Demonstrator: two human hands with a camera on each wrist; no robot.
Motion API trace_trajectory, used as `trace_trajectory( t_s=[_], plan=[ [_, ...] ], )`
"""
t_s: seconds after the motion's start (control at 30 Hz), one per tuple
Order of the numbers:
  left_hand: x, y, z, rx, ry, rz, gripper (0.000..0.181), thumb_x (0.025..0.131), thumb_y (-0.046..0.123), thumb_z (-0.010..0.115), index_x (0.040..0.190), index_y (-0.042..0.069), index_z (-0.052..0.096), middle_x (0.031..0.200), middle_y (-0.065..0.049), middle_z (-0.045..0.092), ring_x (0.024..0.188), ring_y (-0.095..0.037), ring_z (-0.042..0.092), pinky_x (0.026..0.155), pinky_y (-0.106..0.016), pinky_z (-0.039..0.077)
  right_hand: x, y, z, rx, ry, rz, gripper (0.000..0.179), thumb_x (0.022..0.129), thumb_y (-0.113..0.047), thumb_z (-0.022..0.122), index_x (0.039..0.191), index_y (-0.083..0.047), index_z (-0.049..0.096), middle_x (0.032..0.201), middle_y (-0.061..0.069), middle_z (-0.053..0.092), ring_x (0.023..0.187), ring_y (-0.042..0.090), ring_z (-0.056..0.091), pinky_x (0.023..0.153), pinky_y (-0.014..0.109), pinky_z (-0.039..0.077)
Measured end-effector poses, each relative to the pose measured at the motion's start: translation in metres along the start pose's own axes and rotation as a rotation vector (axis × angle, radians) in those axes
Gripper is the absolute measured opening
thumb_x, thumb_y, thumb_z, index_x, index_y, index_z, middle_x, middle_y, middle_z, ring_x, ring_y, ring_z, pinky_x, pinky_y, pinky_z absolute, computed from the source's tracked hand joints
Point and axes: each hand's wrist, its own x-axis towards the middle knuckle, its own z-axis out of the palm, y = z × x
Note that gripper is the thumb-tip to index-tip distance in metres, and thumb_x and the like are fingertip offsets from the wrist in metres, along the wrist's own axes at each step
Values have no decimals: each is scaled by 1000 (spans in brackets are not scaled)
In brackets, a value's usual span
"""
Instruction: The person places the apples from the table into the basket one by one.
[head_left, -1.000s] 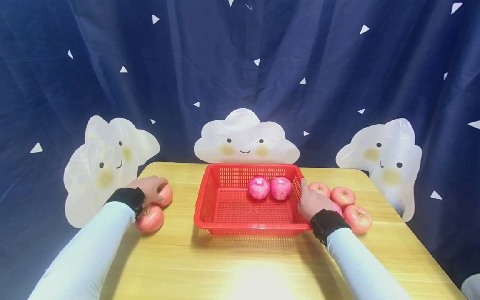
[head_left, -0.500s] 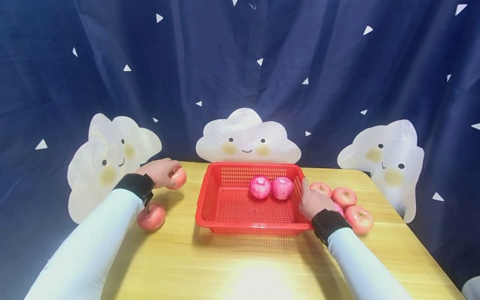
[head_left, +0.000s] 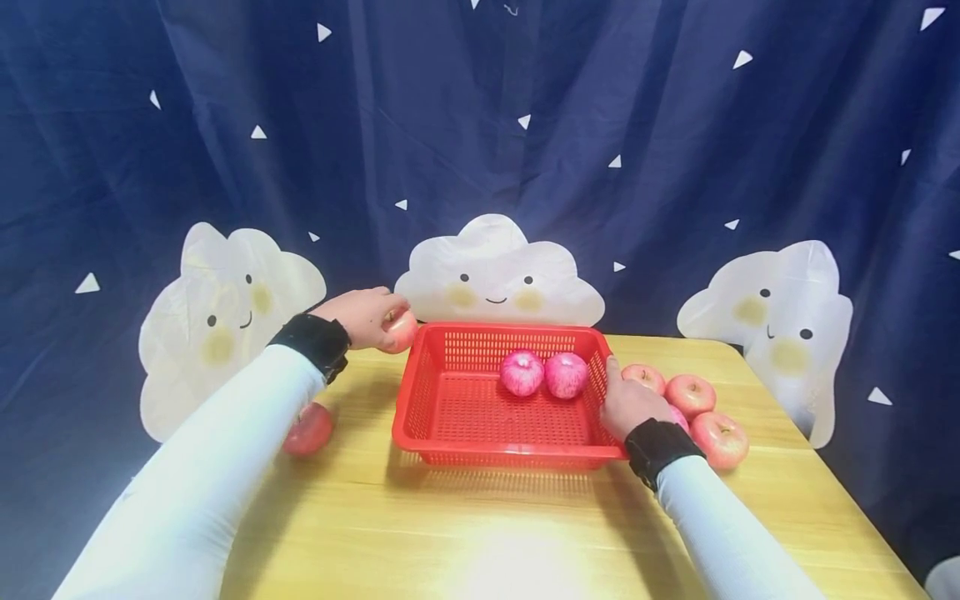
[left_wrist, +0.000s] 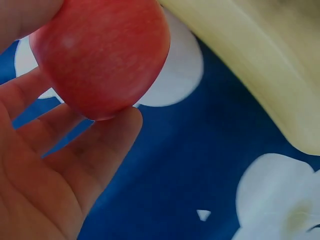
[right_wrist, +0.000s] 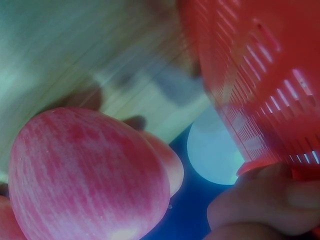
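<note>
My left hand (head_left: pixel 363 317) holds a pinkish-red apple (head_left: pixel 402 332) in the air by the far left corner of the red plastic basket (head_left: pixel 517 452). In the left wrist view the fingers (left_wrist: pixel 102 145) and thumb curl round that apple. My right hand (head_left: pixel 633 410) grips the basket's right rim; in the right wrist view its curled fingers (right_wrist: pixel 260 205) show against the mesh wall. Inside the basket two deep pink apples (head_left: pixel 522 372) sit side by side toward the back right. Another apple (head_left: pixel 309 430) lies on the table, partly hidden by my left forearm.
Several apples (head_left: pixel 691 394) cluster on the table (head_left: pixel 420 533) just right of my right hand. One of them, a striped pink apple (right_wrist: pixel 90 175), fills much of the right wrist view. A dark blue curtain (head_left: pixel 480 108) with white clouds hangs behind the table's far edge.
My left hand has lifted one apple off the left side and carried it right and away, to the basket's corner. The right hand stays at the rim.
</note>
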Motion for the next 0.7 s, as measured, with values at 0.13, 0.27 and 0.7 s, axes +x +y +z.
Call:
trace_trajectory(
  t_s=[0.13, 0.27, 0.7],
  plan=[
    [11, 22, -5, 23, -6, 46, 53, 79, 33, 83, 126, 20, 63, 100, -4, 61, 91, -26, 59, 79, -43, 52, 0, 0, -1, -9, 9, -14, 75, 102, -21, 54, 161, -1, 12, 102, 22, 67, 88, 35, 68, 74, 54, 60],
    [21, 44, -6, 46, -8, 89, 49, 80, 30, 81, 125, 19, 64, 100, -5, 60, 91, -25, 59, 81, -42, 53, -1, 0, -1, 14, -8, 3, 76, 102, -23, 54, 161, -3, 10, 108, 24, 65, 90, 36, 68, 76, 56, 59],
    [48, 90, 12, 2, -31, 92, 31, 79, 26, 86, 100, 18, 65, 84, -2, 62, 83, -21, 59, 77, -34, 51, 3, 1, 0, -14, 1, -1, 79, 100, -22, 57, 161, -3, 12, 107, 23, 67, 94, 38, 68, 75, 55, 59]
  ],
)
